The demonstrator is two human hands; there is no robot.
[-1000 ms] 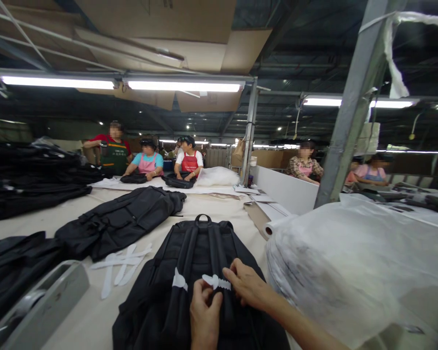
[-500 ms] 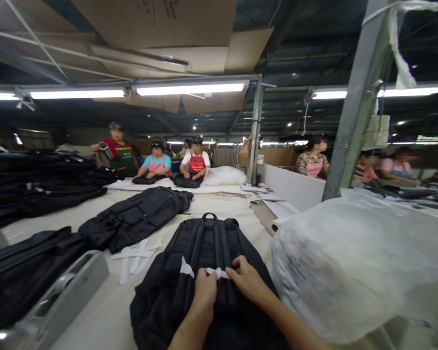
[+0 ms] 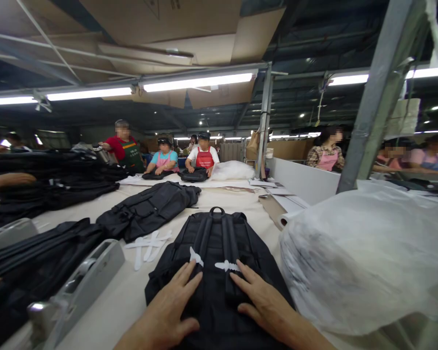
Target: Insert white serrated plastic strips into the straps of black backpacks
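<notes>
A black backpack [image 3: 219, 311] lies before me with its shoulder straps facing up and its top loop pointing away. A white tie [image 3: 196, 256] wraps the left strap, and a second white tie [image 3: 226, 266] wraps the right strap. My left hand [image 3: 171, 304] rests flat on the left side, fingers spread, fingertips beside the left tie. On the right side lies my right hand [image 3: 259, 296], fingers apart, with the fingertips at the end of the right tie. Neither hand holds anything.
Several loose white ties [image 3: 148, 247] lie left of the backpack. Beyond them is another black backpack [image 3: 149, 206]. A grey tape dispenser [image 3: 87, 287] stands at the left, a large translucent plastic bag [image 3: 361, 257] at the right. Co-workers [image 3: 204, 156] sit across the table; other people's hands reach in at far left.
Both hands have let go of the right strap's white tie. My left hand has moved left and both now lie open on the backpack. Another person's hands have appeared at far left.
</notes>
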